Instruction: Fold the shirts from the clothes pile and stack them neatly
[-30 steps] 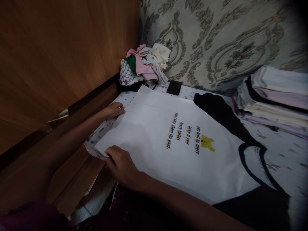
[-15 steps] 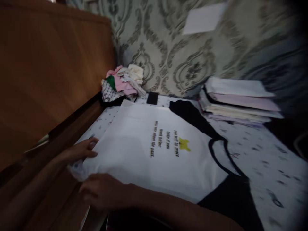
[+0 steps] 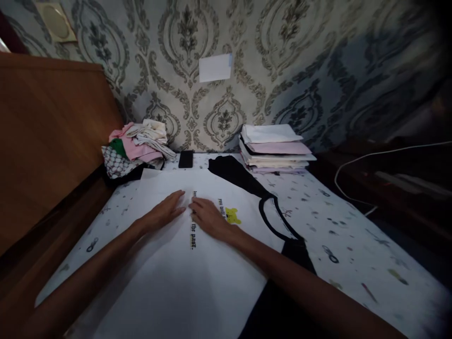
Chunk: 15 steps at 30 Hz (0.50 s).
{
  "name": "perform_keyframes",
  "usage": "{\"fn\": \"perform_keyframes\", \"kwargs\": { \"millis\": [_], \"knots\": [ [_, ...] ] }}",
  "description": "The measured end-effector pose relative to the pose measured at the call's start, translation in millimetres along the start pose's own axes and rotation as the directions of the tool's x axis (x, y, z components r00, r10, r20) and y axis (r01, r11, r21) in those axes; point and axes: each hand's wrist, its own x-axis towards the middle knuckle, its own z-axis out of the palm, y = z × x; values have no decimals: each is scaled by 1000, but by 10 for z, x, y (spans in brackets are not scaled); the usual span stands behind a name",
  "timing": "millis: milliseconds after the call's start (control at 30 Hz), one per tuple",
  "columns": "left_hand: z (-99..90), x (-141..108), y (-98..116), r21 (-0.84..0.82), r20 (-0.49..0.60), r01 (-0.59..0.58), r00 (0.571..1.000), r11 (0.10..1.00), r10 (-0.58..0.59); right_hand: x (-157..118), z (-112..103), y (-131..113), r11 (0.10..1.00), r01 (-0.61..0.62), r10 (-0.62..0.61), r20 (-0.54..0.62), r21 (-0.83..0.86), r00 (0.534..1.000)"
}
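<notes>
A white T-shirt (image 3: pixel 169 278) with black sleeves and a black-edged neckline lies spread flat, its neck pointing right. Printed lettering and a yellow bear head mark its front. My left hand (image 3: pixel 164 210) rests on the white body of the shirt, fingers stretched out and nothing held. Just to the right, my right hand (image 3: pixel 208 217) lies over the lettering and hides part of it. Its fingers are extended, with the tips a small gap from those of my left hand. The nearer sleeve is partly covered by my right forearm.
A jumbled heap of clothes (image 3: pixel 137 146) sits at the back left, near a brown wooden panel (image 3: pixel 52 136). Beside it lies a small black object (image 3: pixel 185 159). Folded clothes (image 3: pixel 277 148) are stacked at the back right. A white cable (image 3: pixel 388 151) runs beyond the patterned bedsheet (image 3: pixel 353 254).
Both hands have left the shirt's lower edge and moved in over the printed middle, their fingers now flat. The hem is released. The camera view has swung left.
</notes>
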Motion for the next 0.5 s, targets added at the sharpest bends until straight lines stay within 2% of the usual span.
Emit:
{"fn": "perform_keyframes", "kwargs": {
  "millis": [33, 100, 200, 267, 300, 367, 500],
  "knots": [
    [54, 159, -111, 15, 22, -5, 1000, 1000, 5, -27, -34, 189, 998, -51, 50, -17, -32, 999],
    [60, 380, -458, 78, 1, 54, 999, 995, -55, -127, -74, 526, 986, -143, 140, -40, -83, 989],
    [-133, 521, -1075, 224, -152, 222, 970, 949, -191, -294, -62, 881, 966, -226, 219, -69, -127, 973],
    [-286, 545, -1370, 253, -188, 261, 958, 932, -217, -360, -32, 994, 960, -241, 231, -84, -142, 969],
    [-342, 550, -1454, 260, -193, 266, 956, 928, -220, -374, -21, 1015, 960, -242, 232, -86, -144, 969],
    [-388, 554, -1493, 277, -201, 271, 955, 922, -221, -375, -16, 1007, 960, -244, 235, -80, -140, 969],
    [-255, 580, -1273, 319, -244, 282, 947, 905, -209, -336, -79, 910, 952, -275, 271, -46, -136, 961]
  ]
}}
